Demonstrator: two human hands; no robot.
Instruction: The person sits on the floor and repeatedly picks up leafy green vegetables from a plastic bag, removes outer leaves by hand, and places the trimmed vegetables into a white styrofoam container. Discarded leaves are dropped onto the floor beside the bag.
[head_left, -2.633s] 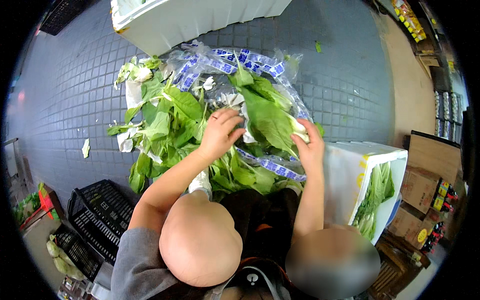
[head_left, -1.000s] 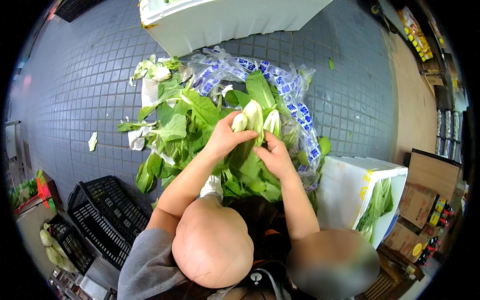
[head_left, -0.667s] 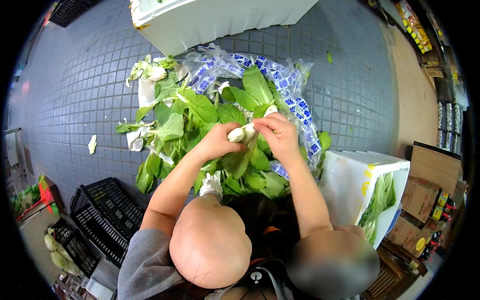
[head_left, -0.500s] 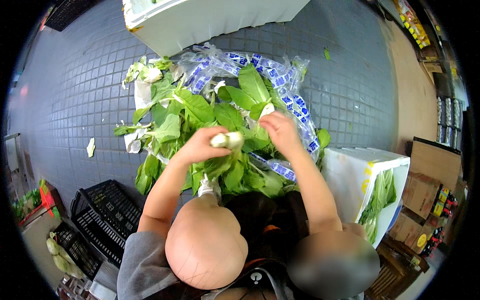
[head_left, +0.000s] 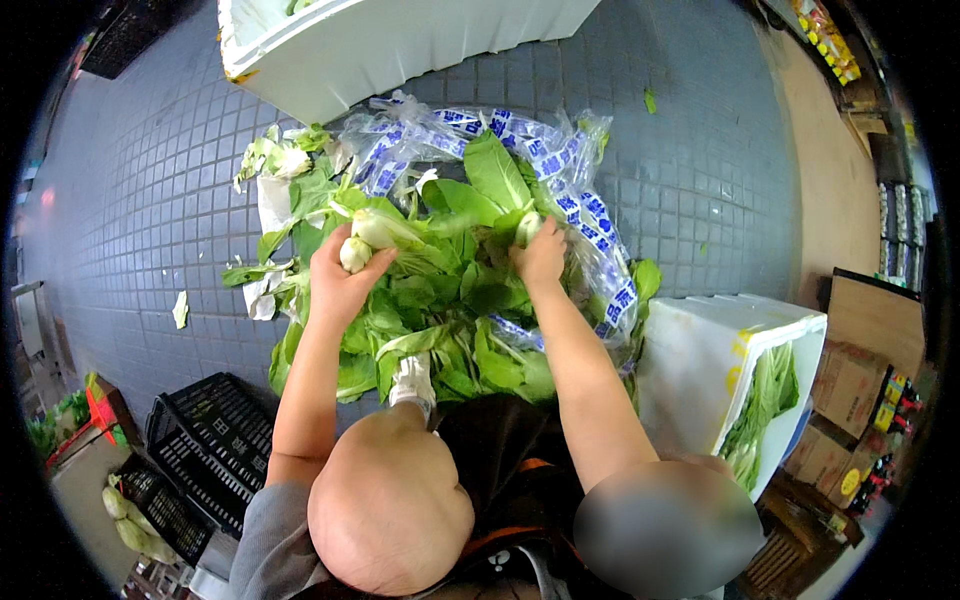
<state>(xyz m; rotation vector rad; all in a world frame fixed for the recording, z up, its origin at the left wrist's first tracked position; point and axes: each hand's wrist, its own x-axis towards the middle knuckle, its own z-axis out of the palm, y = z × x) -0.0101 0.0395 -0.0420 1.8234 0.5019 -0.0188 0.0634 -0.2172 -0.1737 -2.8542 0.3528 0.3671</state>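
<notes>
My left hand (head_left: 338,278) is closed around bok choy (head_left: 374,229), its pale stem ends showing above the fingers and its leaves pointing right. Over the right part of the leaf pile, my right hand (head_left: 541,256) grips another bok choy (head_left: 528,228) by its white base. Beneath and between both hands spreads a heap of green leaves (head_left: 440,290) on the floor. A clear plastic bag with blue print (head_left: 590,215) lies crumpled around the heap's far and right sides. Trimmed pale leaves (head_left: 287,160) lie at its far left.
A white foam box (head_left: 420,55) stands beyond the heap. Another foam box (head_left: 690,360) at the right holds leafy greens (head_left: 765,405). Black plastic crates (head_left: 215,440) are at the near left, and cardboard boxes (head_left: 835,385) at the right. A loose leaf (head_left: 180,310) lies on the tiles.
My left hand has moved left and away from me with its bok choy. My right hand has come slightly left and now grips a bok choy base in the pile.
</notes>
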